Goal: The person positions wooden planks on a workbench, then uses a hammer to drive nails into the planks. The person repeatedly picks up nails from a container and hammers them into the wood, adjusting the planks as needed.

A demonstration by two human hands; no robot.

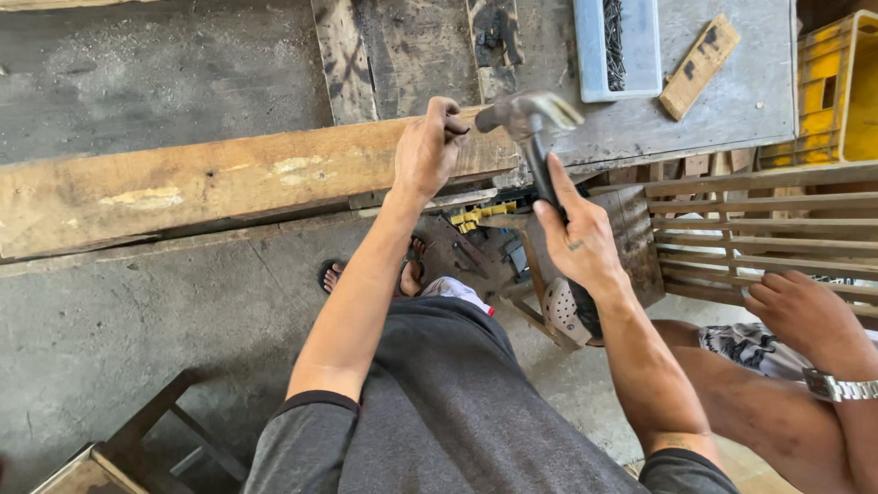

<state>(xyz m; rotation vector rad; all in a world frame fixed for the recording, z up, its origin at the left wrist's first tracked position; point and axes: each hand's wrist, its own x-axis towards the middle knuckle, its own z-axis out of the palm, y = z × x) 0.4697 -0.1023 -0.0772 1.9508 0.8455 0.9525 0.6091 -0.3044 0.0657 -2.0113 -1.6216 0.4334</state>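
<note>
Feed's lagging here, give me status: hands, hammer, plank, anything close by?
Left hand pinching something small on the plank. Right hand gripping claw hammer, head raised beside it. Another person's hand resting at right, apart.

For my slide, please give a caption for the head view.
Left hand pinches a nail on a long wooden plank; right hand grips a black-handled steel claw hammer.

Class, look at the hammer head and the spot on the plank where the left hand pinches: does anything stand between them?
Nothing visible does. The hammer head hangs just right of the left hand, whose fingertips pinch something too small to tell on the plank. The right hand grips the handle.
</note>
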